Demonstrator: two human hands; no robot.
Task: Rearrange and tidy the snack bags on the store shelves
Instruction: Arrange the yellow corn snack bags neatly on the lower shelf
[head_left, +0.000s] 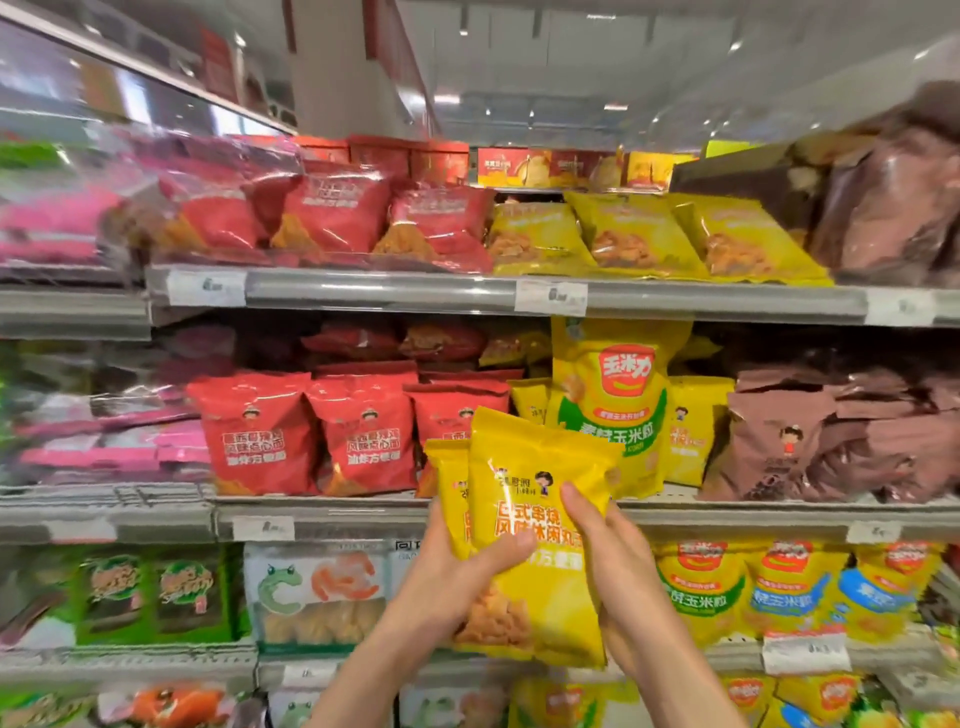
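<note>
I have a small stack of glossy yellow plastic snack bags (535, 525) in front of me, held up off the shelves between both hands. My left hand (457, 566) cups the stack from the left with its thumb curled across the front of the nearest bag, and my right hand (608, 551) clamps the right edge, thumb laid on the front and fingers wrapped behind; at least two bags are in the stack, since a second yellow edge shows at its left. The stack hangs just in front of the grey metal middle shelf (363, 512), below the gap between the row of red crinkled snack bags (311, 431) on the left and a tall yellow and green corn-snack pouch (618, 410) standing to the right. That tall pouch looks out of place to me, as its like sits on the shelf below, among the yellow corn-snack pouches (727, 587) at lower right. Small yellow bags matching mine (691, 426) stand on both sides of it, with brown bags (779, 441) further right. I judge I am mid-placement: gathered bags in hand, ready to go back in their row. The next move calls for raising the stack over the shelf lip, standing it upright with faces forward beside the red bags, and likely shifting the tall pouch aside to make room.
</note>
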